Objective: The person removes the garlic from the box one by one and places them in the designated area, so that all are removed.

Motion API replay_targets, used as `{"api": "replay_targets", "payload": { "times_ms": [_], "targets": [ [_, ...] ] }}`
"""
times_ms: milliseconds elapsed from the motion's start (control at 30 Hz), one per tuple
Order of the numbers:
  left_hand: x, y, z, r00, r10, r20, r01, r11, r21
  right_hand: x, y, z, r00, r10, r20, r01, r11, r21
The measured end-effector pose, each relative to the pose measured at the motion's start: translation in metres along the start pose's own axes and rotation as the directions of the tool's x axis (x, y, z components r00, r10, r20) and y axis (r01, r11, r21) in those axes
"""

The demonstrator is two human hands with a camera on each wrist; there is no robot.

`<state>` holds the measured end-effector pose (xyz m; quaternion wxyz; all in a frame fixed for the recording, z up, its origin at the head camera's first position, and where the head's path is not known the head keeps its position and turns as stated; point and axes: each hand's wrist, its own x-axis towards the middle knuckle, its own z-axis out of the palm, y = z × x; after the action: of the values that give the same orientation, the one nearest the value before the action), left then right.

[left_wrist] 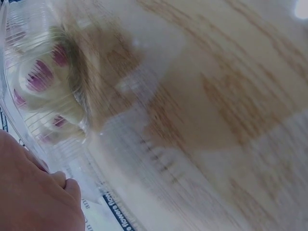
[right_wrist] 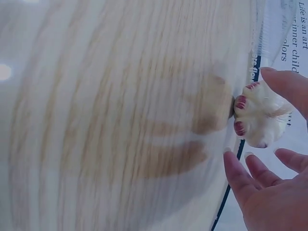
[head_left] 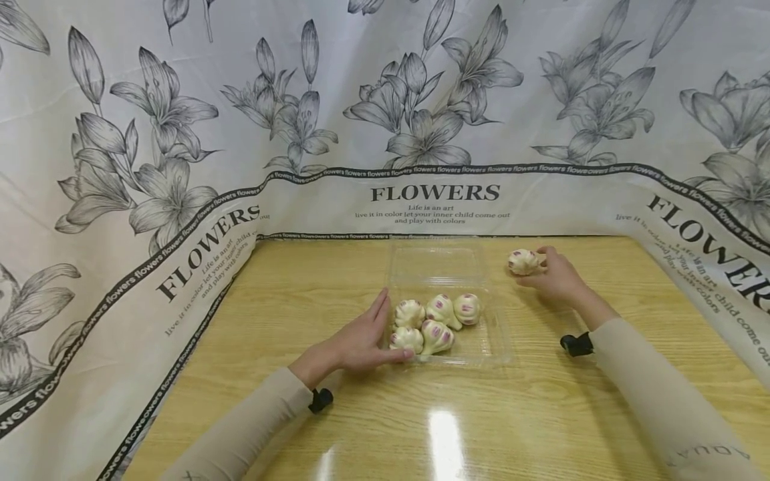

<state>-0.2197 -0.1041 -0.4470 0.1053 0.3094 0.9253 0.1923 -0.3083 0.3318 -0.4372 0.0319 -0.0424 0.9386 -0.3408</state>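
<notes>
A clear plastic clamshell box (head_left: 494,327) lies on the table with its lid folded back. Several cream garlic bulbs (head_left: 442,308) with purple marks sit in its left and middle part. My left hand (head_left: 361,337) rests against the box's left side, fingers straight along the wall and thumb at the front rim. The left wrist view shows bulbs (left_wrist: 41,79) through the plastic. To the right of the box, my right hand (head_left: 556,272) is around a single garlic bulb (head_left: 522,262). In the right wrist view the thumb and spread fingers (right_wrist: 240,178) stand on either side of that bulb (right_wrist: 262,115), with a gap below it.
The wooden table (head_left: 271,427) runs back to a white floral cloth (head_left: 433,200) that hangs behind and along both sides. The open lid (head_left: 436,264) lies behind the box, toward the cloth. Light glares off the tabletop at the front.
</notes>
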Motion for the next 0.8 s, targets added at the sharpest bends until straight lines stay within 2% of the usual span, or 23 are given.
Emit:
{"api": "replay_targets", "payload": {
  "times_ms": [400, 800],
  "targets": [
    [0.0, 0.0, -0.002, 1.0, -0.004, 0.002, 0.004, 1.0, -0.005, -0.028, -0.014, -0.015, 0.994, -0.086, 0.061, 0.09, 0.994, -0.065],
    [0.002, -0.002, 0.001, 1.0, 0.0, -0.007, 0.0, 1.0, -0.024, -0.046, -0.032, -0.014, 0.974, -0.207, 0.094, 0.215, 0.972, -0.096]
  ]
}}
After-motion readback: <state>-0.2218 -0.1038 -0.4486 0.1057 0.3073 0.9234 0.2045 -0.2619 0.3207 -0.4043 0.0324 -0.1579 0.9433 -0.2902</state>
